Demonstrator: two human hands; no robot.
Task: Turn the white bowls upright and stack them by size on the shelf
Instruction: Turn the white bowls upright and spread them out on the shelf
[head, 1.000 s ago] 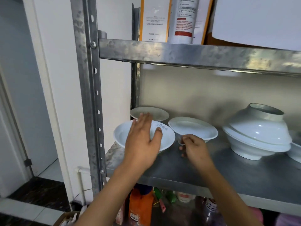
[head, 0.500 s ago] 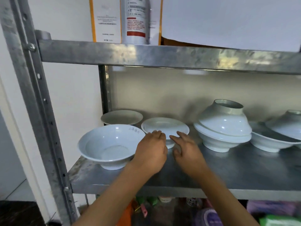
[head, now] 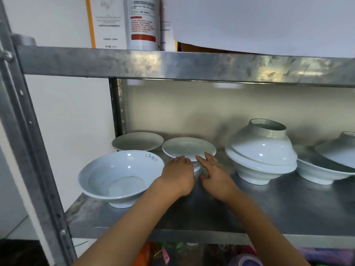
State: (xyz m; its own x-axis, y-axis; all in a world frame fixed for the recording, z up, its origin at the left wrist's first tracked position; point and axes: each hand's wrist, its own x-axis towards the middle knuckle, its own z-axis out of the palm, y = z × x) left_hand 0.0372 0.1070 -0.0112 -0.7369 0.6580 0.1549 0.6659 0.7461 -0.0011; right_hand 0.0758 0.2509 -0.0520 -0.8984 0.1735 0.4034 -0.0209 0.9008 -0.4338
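Steel shelf (head: 269,208) fills the view, with a cream wall behind it and another metal shelf (head: 172,64) above.

Small footed bowl (head: 189,148) stands upright near the middle of the shelf. Both hands reach to its near rim. Left hand (head: 178,175) has its fingers bent forward, tips at the rim's front-left edge; whether that grip closes on the rim cannot be told. Right hand (head: 215,173) lies with fingers straight and spread, tips at the rim's front-right edge, holding nothing that shows.

Left of the left hand, just beside it, a large bowl (head: 119,177) stands upright with grey writing on its inner wall. Behind that one, against the wall, a shallow bowl (head: 137,141) sits upright.

Right of the right hand, near it, 2 bowls are paired: an upside-down bowl (head: 263,143), foot ring up, rests on an upright bowl (head: 255,173). Farther right, at the frame edge, another upside-down bowl (head: 340,150) lies tilted in a wide upright bowl (head: 318,173).

On the upper shelf stand a white can (head: 143,24) with a red band and an orange-edged box (head: 107,22). Colourful items show blurred below the steel shelf.
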